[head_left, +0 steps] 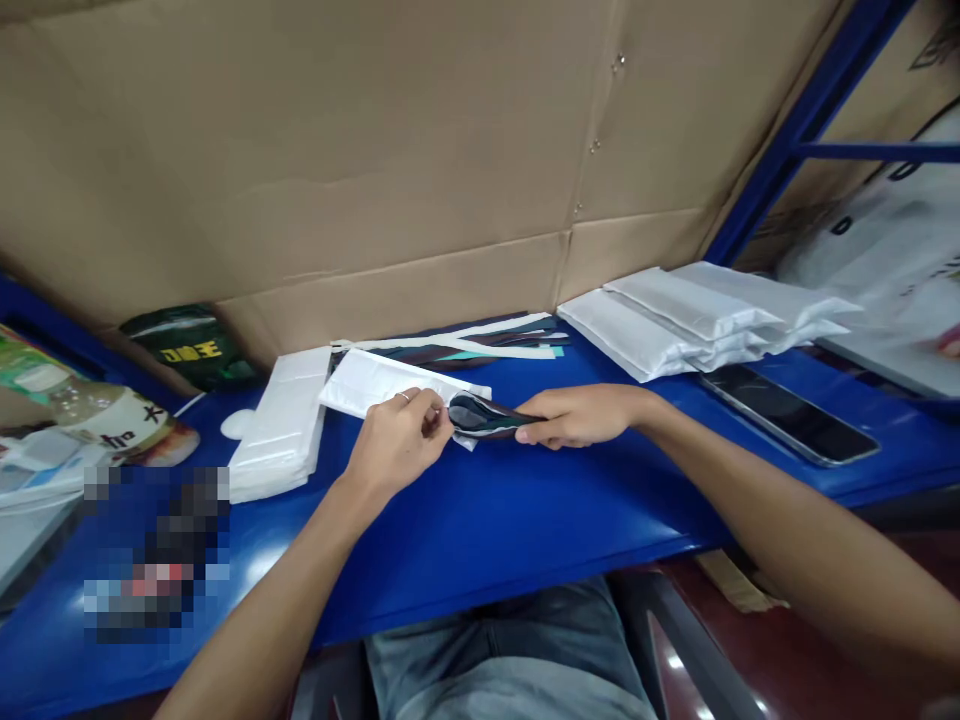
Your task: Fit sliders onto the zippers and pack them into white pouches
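My left hand (401, 432) pinches the open end of a long white plastic bag (390, 385) lying on the blue table (480, 520). A ring shows on one of its fingers. My right hand (581, 415) grips a dark flat folded item (484, 416) and holds its tip at the mouth of that bag. Both hands meet near the middle of the table, fingers closed.
A stack of empty white bags (281, 435) lies to the left, filled white packs (697, 315) at the right, dark and white strips (480, 347) behind. A phone (787, 412) lies at right, a bottle (105, 415) at left. Cardboard (375, 150) walls the back.
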{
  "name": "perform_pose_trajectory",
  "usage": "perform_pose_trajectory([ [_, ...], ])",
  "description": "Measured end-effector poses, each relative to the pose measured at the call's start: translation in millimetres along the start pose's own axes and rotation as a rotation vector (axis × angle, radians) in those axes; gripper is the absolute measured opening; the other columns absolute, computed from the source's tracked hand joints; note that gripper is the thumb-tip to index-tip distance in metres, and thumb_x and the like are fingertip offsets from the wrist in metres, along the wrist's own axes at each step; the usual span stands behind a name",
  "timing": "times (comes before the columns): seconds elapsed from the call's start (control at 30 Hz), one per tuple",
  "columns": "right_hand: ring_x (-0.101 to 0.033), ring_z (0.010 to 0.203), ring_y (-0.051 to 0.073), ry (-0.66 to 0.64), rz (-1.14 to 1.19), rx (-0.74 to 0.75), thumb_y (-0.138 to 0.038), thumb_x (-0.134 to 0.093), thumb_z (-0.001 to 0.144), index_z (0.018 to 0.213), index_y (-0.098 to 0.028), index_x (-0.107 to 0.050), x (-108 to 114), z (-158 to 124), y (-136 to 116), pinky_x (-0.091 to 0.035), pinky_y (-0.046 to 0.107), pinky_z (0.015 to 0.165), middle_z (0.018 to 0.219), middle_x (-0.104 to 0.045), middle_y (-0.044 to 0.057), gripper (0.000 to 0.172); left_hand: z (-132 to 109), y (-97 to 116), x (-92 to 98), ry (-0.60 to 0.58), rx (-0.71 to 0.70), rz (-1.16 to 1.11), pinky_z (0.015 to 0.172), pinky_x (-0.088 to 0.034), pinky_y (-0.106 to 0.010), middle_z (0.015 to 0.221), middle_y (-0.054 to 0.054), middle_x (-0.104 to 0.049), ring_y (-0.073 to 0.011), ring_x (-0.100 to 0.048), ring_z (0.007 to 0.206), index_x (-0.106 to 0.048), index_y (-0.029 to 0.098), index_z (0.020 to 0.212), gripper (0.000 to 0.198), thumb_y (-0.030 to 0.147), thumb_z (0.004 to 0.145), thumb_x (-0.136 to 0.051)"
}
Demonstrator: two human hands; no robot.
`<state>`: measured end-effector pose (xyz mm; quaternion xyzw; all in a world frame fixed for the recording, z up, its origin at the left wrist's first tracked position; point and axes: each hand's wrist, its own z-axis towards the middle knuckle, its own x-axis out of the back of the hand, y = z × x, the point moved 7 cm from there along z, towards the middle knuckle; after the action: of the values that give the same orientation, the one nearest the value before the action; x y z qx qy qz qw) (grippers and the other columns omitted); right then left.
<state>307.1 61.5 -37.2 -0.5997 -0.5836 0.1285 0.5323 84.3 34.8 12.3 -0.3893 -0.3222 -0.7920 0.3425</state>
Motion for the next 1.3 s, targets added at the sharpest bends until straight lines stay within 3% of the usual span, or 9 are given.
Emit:
perform_pose_trajectory([
  [0.07,-0.046,0.056,0.010,0.000,0.042,-0.048,-0.066,-0.056,0.104,0.099,-0.020,-0.054,1.7,-0.8,7.0,-0.037,0.023,0.048,0.078,-0.050,-0.002,0.046,0.1,2.6,3.6,-0.023,-0.061,-0.064,0.077,-0.060,-0.034,0.093,-0.004,-0.076,-0.0187,-0.072,0.079,-0.073,0.021,0.103,0.011,0.025,0.099,-0.064],
  [0.13,-0.046,0.055,0.010,-0.010,0.071,-0.096,-0.065,-0.058,0.103,0.097,-0.020,-0.054,3.8,-1.8,16.2,-0.037,0.023,0.047,0.077,-0.048,-0.003,0.045,1.6,2.2,7.6,-0.072,-0.150,-0.066,0.101,-0.060,-0.042,0.129,-0.010,-0.074,-0.0264,-0.073,0.115,-0.072,0.023,0.129,0.033,0.038,0.100,-0.069],
  [0.2,-0.043,0.054,0.009,-0.055,0.113,-0.141,-0.065,-0.060,0.102,0.094,-0.021,-0.052,3.1,-3.4,24.0,-0.036,0.023,0.046,0.075,-0.046,-0.004,0.045,2.2,-4.1,5.7,-0.161,-0.220,0.002,0.123,-0.045,-0.053,0.167,-0.014,-0.049,-0.0364,-0.049,0.152,-0.053,0.025,0.159,0.078,0.056,0.092,-0.079],
  [0.3,-0.036,0.054,0.008,-0.124,0.183,-0.169,-0.065,-0.063,0.101,0.090,-0.022,-0.049,-0.2,-5.9,26.8,-0.032,0.021,0.045,0.073,-0.040,-0.005,0.047,-0.3,-23.8,-10.6,-0.339,-0.213,0.100,0.134,-0.026,-0.058,0.181,-0.017,-0.022,-0.0399,-0.021,0.167,-0.023,0.023,0.175,0.118,0.076,0.085,-0.077],
  [0.4,-0.033,0.054,0.008,-0.150,0.217,-0.176,-0.066,-0.064,0.100,0.089,-0.022,-0.047,-3.0,-6.2,24.5,-0.028,0.020,0.044,0.072,-0.037,-0.006,0.048,-3.8,-37.3,-28.9,-0.447,-0.163,0.142,0.134,-0.024,-0.054,0.174,-0.020,-0.037,-0.0373,-0.033,0.162,-0.024,0.016,0.174,0.109,0.081,0.094,-0.060],
  [0.57,-0.033,0.052,0.008,-0.137,0.200,-0.184,-0.067,-0.065,0.098,0.089,-0.022,-0.048,-3.3,-3.4,24.6,-0.028,0.021,0.043,0.071,-0.039,-0.006,0.049,-0.7,-28.5,-36.2,-0.395,-0.168,0.210,0.122,-0.039,-0.052,0.150,-0.020,-0.061,-0.0372,-0.055,0.141,-0.052,0.012,0.157,0.084,0.076,0.103,-0.047],
  [0.8,-0.033,0.051,0.007,-0.123,0.183,-0.199,-0.066,-0.066,0.098,0.090,-0.022,-0.049,-2.1,-5.3,25.2,-0.028,0.021,0.044,0.069,-0.038,-0.007,0.048,-1.0,-0.1,-38.1,-0.388,-0.248,0.140,0.105,-0.051,-0.044,0.130,-0.013,-0.066,-0.0311,-0.062,0.122,-0.061,0.018,0.139,0.063,0.069,0.105,-0.053],
  [1.07,-0.041,0.052,0.008,-0.128,0.089,-0.117,-0.072,-0.064,0.096,0.094,-0.020,-0.054,-11.4,4.8,9.9,-0.033,0.024,0.046,0.071,-0.046,-0.005,0.053,-1.9,32.3,-46.3,-0.358,-0.316,0.174,0.098,-0.055,-0.044,0.128,-0.013,-0.067,-0.0310,-0.064,0.117,-0.061,0.016,0.135,0.056,0.063,0.106,-0.054],
  [1.3,-0.057,0.070,0.014,0.129,-0.239,0.077,-0.055,-0.085,0.081,0.111,-0.018,-0.069,17.8,-2.2,-1.4,-0.040,0.026,0.061,0.089,-0.068,0.001,0.051,1.2,22.4,-49.1,-0.364,-0.213,0.309,0.098,-0.057,-0.044,0.128,-0.015,-0.068,-0.0315,-0.067,0.118,-0.064,0.015,0.126,0.043,0.053,0.111,-0.050],
])
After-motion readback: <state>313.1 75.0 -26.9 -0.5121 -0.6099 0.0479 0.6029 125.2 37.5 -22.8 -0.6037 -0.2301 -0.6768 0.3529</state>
